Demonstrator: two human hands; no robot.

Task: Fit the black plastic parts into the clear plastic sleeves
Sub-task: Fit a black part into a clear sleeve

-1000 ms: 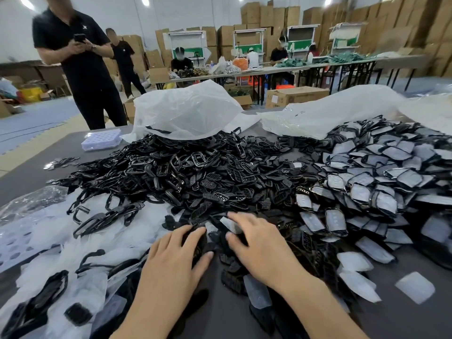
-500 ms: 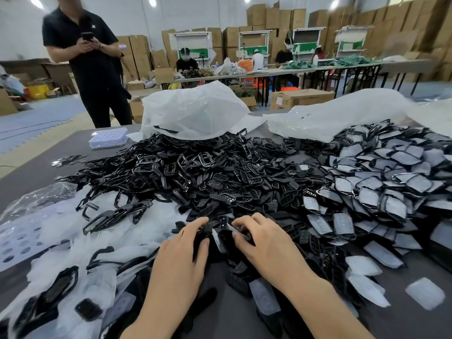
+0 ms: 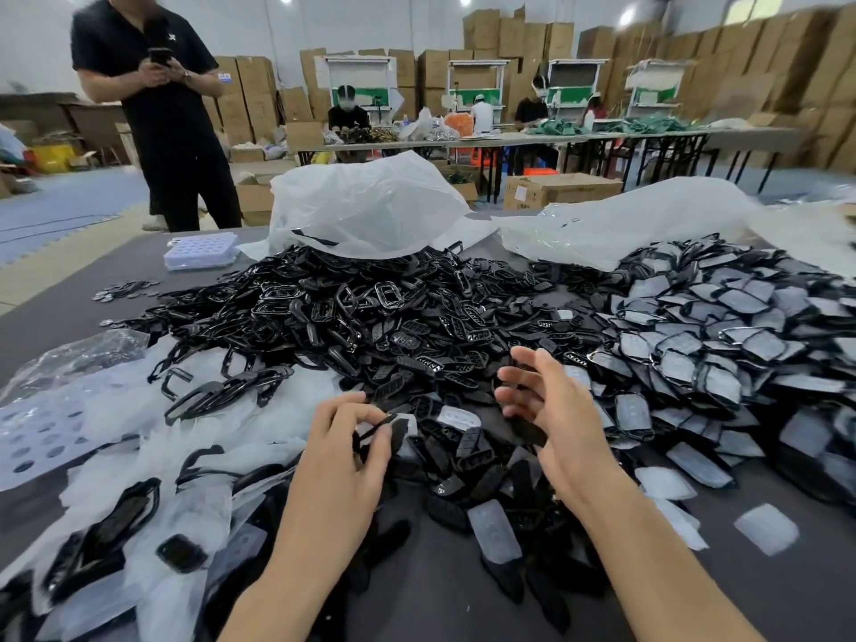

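Landmark: heap of loose black plastic parts (image 3: 370, 317), mid-table.
Change: both hands were buried in the heap's near edge; now they are lifted clear.
Left hand (image 3: 345, 449): pinches a thin black plastic frame part (image 3: 377, 426) just above that edge.
Right hand (image 3: 551, 410): fingers spread, empty, beside it.
Meaning: part picked; sleeve probably next.
Sleeves: flat clear plastic sleeves (image 3: 766, 528) right of the heap.
Room: bare grey table (image 3: 463, 604) nearer than the heap.
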